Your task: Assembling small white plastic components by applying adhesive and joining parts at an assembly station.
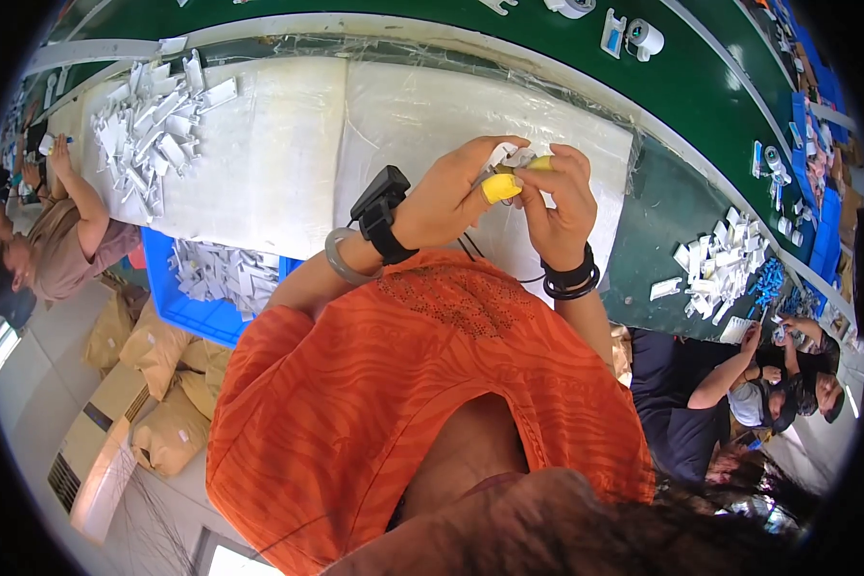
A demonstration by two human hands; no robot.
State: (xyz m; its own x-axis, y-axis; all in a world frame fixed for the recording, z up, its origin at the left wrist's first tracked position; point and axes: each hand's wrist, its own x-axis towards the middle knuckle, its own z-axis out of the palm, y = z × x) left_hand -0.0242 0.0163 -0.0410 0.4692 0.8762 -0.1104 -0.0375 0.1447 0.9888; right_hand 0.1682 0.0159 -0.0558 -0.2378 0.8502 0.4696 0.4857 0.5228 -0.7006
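Above the white-covered worktop, my left hand [448, 197] is closed around a small white plastic part [502, 154]. A yellow covering [501, 188] wraps my left thumb. My right hand [560, 202] meets it from the right, its fingers pinched on the same part's other end. There is yellow on a right fingertip too. The fingers hide most of the part, so its full shape does not show. On my left wrist sit a black strapped device [382, 206] and a pale bangle; dark bands [571, 278] circle my right wrist.
White plastic parts lie heaped [154, 130] at the worktop's left; a blue crate [178, 307] of similar parts stands below. Another white heap [725, 264] and small blue pieces [766, 281] lie right. A green conveyor [509, 38] runs along the far side. Co-workers sit both sides.
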